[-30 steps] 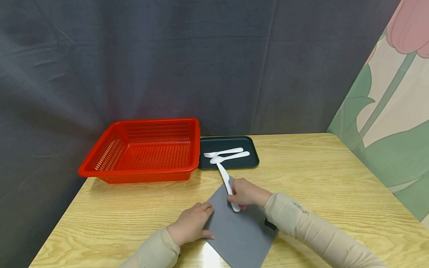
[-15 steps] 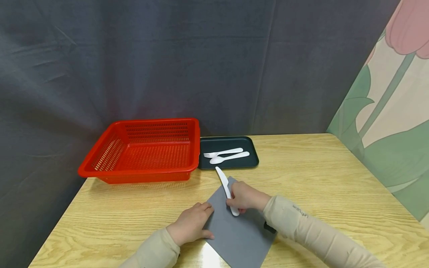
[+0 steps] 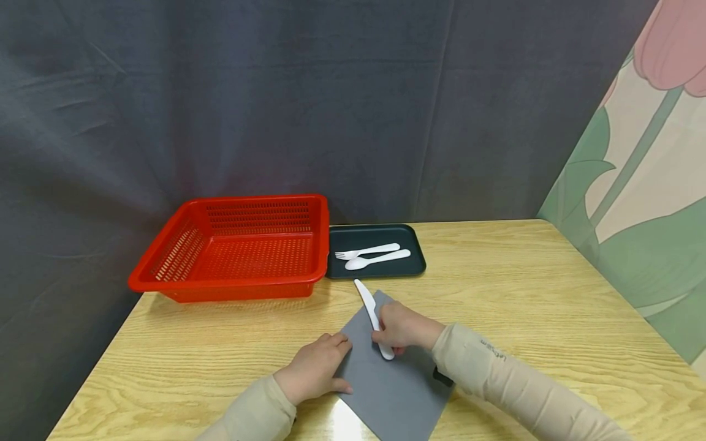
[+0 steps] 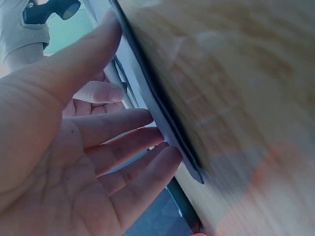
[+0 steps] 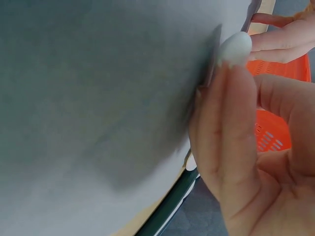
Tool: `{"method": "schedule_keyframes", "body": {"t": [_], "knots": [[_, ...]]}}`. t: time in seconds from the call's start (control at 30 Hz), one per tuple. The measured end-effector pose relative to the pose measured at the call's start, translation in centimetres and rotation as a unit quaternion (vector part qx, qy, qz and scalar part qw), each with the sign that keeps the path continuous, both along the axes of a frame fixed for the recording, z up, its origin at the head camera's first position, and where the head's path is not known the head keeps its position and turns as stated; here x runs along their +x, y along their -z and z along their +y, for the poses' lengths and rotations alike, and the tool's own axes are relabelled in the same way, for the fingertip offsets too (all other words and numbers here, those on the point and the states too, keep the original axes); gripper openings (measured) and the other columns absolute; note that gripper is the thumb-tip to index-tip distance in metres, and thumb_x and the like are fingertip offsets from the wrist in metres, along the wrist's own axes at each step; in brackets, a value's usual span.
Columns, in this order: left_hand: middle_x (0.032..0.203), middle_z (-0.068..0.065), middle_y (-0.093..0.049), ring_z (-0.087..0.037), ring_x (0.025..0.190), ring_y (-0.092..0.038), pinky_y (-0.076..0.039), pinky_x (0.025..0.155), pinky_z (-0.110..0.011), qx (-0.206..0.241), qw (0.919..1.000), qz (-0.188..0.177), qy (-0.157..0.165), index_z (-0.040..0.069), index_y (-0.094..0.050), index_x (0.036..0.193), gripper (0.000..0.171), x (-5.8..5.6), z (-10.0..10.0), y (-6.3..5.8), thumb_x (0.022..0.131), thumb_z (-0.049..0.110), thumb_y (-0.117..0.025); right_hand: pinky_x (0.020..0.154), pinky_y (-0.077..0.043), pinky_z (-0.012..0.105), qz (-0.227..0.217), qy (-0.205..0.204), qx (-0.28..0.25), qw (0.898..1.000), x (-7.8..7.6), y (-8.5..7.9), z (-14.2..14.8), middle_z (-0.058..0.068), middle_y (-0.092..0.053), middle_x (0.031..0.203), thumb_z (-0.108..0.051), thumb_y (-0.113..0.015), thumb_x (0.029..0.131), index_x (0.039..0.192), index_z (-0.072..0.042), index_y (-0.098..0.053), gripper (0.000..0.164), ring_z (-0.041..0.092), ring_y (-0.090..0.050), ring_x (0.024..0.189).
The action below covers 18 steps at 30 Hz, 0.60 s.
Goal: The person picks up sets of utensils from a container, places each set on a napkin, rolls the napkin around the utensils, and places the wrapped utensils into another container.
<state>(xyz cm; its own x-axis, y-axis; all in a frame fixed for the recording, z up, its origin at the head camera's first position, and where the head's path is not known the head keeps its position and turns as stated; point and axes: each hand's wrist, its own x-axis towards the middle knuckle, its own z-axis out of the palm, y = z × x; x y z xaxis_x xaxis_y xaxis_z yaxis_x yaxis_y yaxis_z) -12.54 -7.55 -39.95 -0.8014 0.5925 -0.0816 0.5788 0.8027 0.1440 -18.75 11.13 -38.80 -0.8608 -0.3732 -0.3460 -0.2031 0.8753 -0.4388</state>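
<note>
My right hand grips a white plastic knife by its handle over a flat grey mat. The blade points away toward the tray, its tip beyond the mat's far corner. In the right wrist view the rounded handle end pokes out past the fingers, close over the mat. On the left edge of the mat rests my left hand, fingers extended. The left wrist view has its fingertips right at the mat's dark edge, palm facing the camera.
Behind the mat, a dark green tray bears a white fork and a white spoon. A red perforated basket stands left of it on the wooden table. A grey curtain hangs behind.
The knife has come back toward me with my right hand, its tip drawing away from the spoon and tray. My left hand has stayed in place.
</note>
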Motion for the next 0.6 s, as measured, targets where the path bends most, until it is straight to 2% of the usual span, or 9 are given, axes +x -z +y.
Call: {"method": "schedule_keyframes", "body": {"t": [0.43,0.6], "knots": [[0.122,-0.007,-0.058,-0.021,0.104,-0.056,-0.051,0.082,-0.029,0.002,1.0000,0.004,0.003,0.003,-0.058,0.122,0.071,-0.01,-0.02,-0.17,0.069,0.046,-0.077,0.037,-0.034,0.015,0.009,0.015,-0.010,1.000,-0.05,0.20,-0.20,-0.001,-0.050,0.041,-0.016,-0.063,0.085,0.054,-0.009,-0.056,0.033,0.006,-0.047,0.035],[0.122,-0.007,-0.058,-0.022,0.104,-0.056,-0.051,0.081,-0.029,0.006,1.0000,0.005,0.003,0.003,-0.058,0.122,0.071,-0.03,-0.06,-0.14,0.070,0.045,-0.077,0.037,-0.037,0.016,0.015,0.023,-0.013,1.000,0.00,0.25,-0.53,0.000,-0.053,0.043,-0.015,-0.064,0.084,0.058,-0.008,-0.056,0.028,0.007,-0.049,0.036]]}}
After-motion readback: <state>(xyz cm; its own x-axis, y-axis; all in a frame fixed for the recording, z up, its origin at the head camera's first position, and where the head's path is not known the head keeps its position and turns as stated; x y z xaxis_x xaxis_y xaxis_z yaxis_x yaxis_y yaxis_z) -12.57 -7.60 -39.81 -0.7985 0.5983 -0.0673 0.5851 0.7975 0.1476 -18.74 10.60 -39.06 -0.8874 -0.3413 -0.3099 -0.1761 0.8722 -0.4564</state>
